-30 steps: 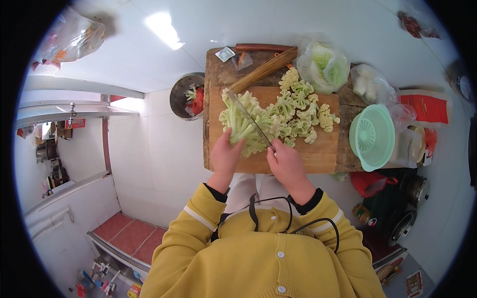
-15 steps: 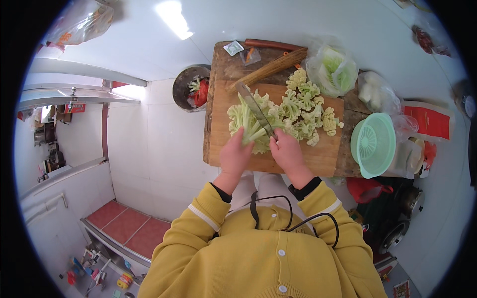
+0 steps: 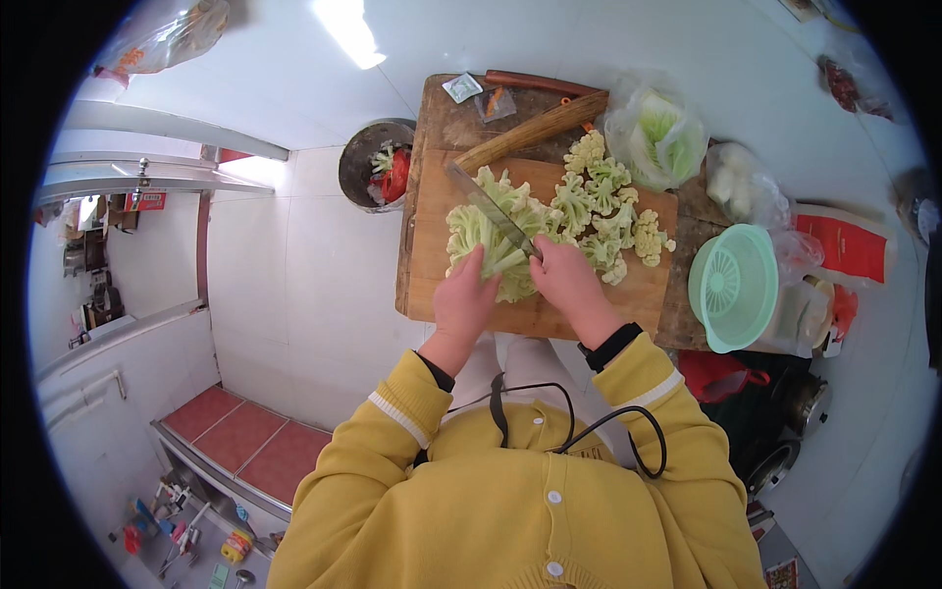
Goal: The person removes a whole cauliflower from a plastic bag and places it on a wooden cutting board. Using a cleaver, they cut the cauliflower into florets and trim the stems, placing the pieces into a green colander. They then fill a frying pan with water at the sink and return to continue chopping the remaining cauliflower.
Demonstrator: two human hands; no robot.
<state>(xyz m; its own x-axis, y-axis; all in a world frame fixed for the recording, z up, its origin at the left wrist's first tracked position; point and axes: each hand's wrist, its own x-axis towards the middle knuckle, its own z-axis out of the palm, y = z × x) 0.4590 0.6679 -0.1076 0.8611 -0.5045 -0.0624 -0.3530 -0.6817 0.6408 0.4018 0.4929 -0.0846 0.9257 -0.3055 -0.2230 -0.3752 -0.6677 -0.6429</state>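
Note:
A large head of cauliflower [image 3: 473, 228] rests on the left part of the wooden cutting board [image 3: 628, 312]. My left hand [image 3: 463, 299] grips it by the stem side, near the board's front edge. In my right hand [image 3: 569, 278] is the handle of a kitchen knife [image 3: 496, 214], whose blade points up and to the left across the cauliflower. How deep the edge sits among the stalks I cannot tell. Several cut cauliflower florets [image 3: 610, 218] lie on the board to the right of the blade.
A wooden rolling pin [image 3: 535, 130] lies behind the board. A bagged green vegetable [image 3: 659, 133] stands at the back right, with a mint-green colander [image 3: 702, 285] nearer me. Left of the table is a waste bin [image 3: 355, 169]. A red-tiled ledge [image 3: 245, 442] runs at lower left.
The knife blade has swung to a flatter slant, its tip moving left and its handle a little up. My left hand still holds the cauliflower. The whole view has shifted slightly.

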